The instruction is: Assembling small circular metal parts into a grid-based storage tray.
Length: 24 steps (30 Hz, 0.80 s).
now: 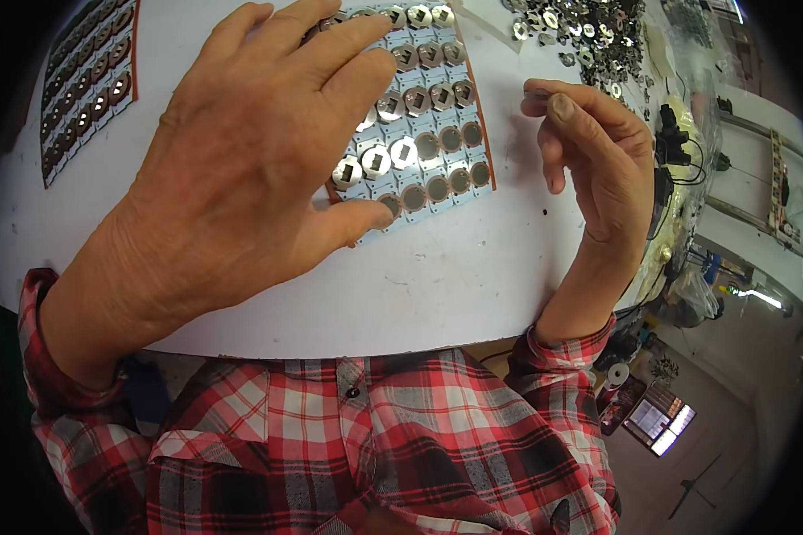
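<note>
Step in hand, as judged: slotted metal pieces (404, 145) go one by one over the dull round discs (436, 188) of a light-blue panel (440, 164).

Right hand (605, 159): thumb and index finger together, clamped on a small metal piece (536, 95). Piece sits nearly edge-on to view; cannot tell whether it has a slot. Left hand (236, 152): fingers spread apart over the panel, thumb tip at a disc of the nearest row; pressing or merely hovering, cannot tell.

Method notes. Hold the piece by its rim and match its slot to its neighbours before lowering. Work in order: the second-nearest row shows three covered places, then three bare discs to their right, so the first bare one looks the sensible spot. Lower flat, centre, release without dragging; a sideways slip could shift adjoining pieces. Left hand should brace lightly, with the thumb clear of the target.

Positions. Panel lies on the white worktop (419, 299), partly beneath the left hand and left of the right hand. Held piece is beyond the panel's right edge, apart from it. Loose metal parts (593, 45) are heaped farther out, past the right hand.
</note>
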{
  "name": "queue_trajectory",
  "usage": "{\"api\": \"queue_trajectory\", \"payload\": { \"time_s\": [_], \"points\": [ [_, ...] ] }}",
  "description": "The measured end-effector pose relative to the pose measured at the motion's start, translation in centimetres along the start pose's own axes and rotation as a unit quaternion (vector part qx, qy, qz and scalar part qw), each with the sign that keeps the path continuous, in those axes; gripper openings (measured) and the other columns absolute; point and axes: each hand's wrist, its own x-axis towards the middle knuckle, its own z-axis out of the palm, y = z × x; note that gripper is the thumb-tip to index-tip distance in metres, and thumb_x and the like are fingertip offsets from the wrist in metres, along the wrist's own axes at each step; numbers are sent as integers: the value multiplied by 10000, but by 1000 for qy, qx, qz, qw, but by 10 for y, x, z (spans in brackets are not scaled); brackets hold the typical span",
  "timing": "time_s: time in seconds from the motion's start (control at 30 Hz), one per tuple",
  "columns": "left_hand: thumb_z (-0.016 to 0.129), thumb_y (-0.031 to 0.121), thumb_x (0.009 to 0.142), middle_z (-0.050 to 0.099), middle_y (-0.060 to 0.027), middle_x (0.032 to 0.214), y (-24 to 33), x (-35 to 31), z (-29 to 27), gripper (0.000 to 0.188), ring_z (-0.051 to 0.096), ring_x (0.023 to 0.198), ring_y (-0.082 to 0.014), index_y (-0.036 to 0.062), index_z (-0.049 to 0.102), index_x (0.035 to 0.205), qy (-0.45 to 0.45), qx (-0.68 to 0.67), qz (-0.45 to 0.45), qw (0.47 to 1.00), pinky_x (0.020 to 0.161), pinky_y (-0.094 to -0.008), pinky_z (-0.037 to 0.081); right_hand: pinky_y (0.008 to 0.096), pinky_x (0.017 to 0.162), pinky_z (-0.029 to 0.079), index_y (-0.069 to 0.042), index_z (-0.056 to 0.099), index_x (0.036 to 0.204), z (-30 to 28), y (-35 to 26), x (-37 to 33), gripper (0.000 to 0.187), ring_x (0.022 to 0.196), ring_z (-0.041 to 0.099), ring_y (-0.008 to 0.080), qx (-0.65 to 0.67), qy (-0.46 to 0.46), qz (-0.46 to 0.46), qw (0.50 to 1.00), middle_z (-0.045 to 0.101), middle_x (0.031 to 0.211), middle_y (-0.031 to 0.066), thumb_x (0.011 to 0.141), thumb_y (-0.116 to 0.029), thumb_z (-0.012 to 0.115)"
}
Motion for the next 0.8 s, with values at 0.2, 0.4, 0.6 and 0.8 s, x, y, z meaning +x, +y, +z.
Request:
{"api": "queue_trajectory", "payload": {
  "time_s": [0.2,0.4,0.6,0.8],
  "points": [
    [944,221,553,559,-211,1455,1,0,1,859,479,1386,-427,5,592,1306,-8,3,-12,1000,1134,-536,394,213,401,472,75,727,1104,9,7,2,220,554,606,100,94,-61,25,993,731,907,161,965,-92,689],
    [944,231,553,553,-213,1458,-1,3,4,867,475,1388,-428,6,589,1312,-26,9,-31,999,1134,-537,392,226,427,503,62,733,1084,33,2,-8,186,553,616,97,-13,-81,7,997,717,820,119,954,-68,707],
    [945,242,554,547,-216,1462,-5,2,9,875,472,1390,-428,7,586,1317,-43,12,-50,998,1135,-538,390,218,408,450,60,752,1025,41,1,-13,147,543,592,79,10,-81,-45,996,716,838,95,939,-43,692],
    [945,252,555,541,-219,1466,-6,-1,9,883,468,1391,-429,8,583,1323,-49,15,-60,997,1136,-540,387,198,625,490,70,730,1005,46,-1,-14,107,725,625,58,-69,-104,-35,992,699,826,42,930,19,673]
  ]
}}
